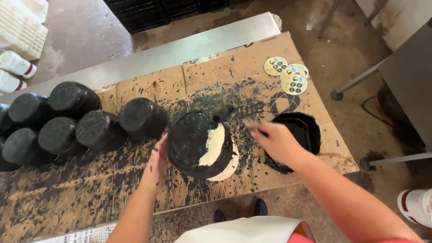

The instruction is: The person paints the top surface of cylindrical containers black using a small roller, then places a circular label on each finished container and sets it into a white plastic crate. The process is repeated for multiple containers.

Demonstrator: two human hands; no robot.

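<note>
Left hand [156, 167] flat and open against half-blackened cheese wheel [202, 146]; right hand [275, 141], at 3 o'clock, fingers closed gripping brush [234, 116].

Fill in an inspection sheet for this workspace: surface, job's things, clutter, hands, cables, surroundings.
Surface: metal table covered by cardboard heavily spattered with black.
Job's things: pale round block, tilted, mostly coated black, a pale patch left bare; brush, blurred, over its top; black tub beside it.
Clutter: coated black rounds grouped at the table's left; round stickers at the far right corner.
Hands: left hand against the block's side; right hand grips the brush handle.
Cables: one dark cable on the floor at right.
Surroundings: wet concrete floor, dark crates, white bottles, table legs.
</note>
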